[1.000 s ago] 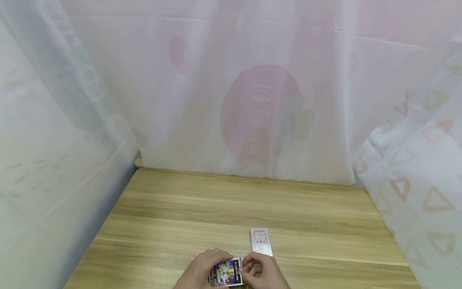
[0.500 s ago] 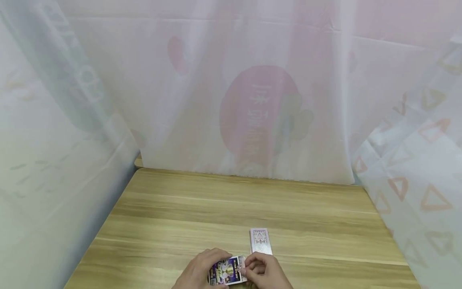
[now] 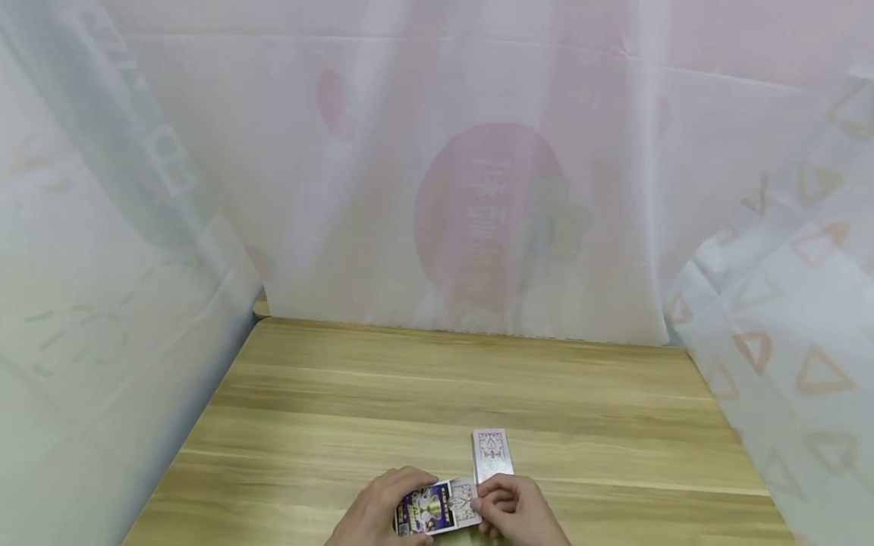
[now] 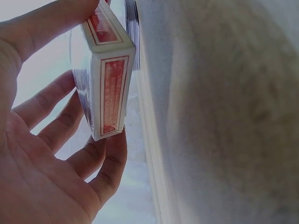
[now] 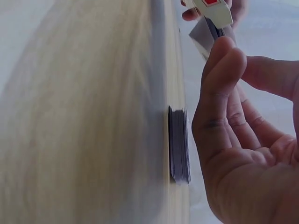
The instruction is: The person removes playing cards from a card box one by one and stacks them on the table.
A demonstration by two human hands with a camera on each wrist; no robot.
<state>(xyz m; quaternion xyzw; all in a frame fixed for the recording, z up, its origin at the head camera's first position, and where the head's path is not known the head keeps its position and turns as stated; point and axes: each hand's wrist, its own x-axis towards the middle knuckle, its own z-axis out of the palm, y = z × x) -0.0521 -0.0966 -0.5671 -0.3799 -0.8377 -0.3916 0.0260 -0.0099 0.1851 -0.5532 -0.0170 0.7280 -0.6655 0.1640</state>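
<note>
My left hand (image 3: 374, 509) grips a playing-card box (image 3: 425, 511) by its long edges, thumb on one side and fingers on the other. The box front is purple with a gold trophy picture; its red-and-white end and side (image 4: 113, 93) show in the left wrist view. Playing cards (image 3: 465, 503) with a red patterned back stick partway out of the box's right end. Thumb and index finger of my right hand (image 3: 517, 509) pinch their outer edge. Just beyond that hand, a stack of playing cards (image 3: 492, 452) lies face down on the table.
The wood-grain table (image 3: 328, 394) stretches away from the hands. Pale printed curtains hang behind it (image 3: 382, 227) and along both sides, with the left curtain (image 3: 123, 364) and right curtain (image 3: 785, 364) close to its edges.
The right hand has moved a little to the right, drawing cards out of the box end; their patterned back now shows. The left hand and box have hardly moved, and the stack stays put.
</note>
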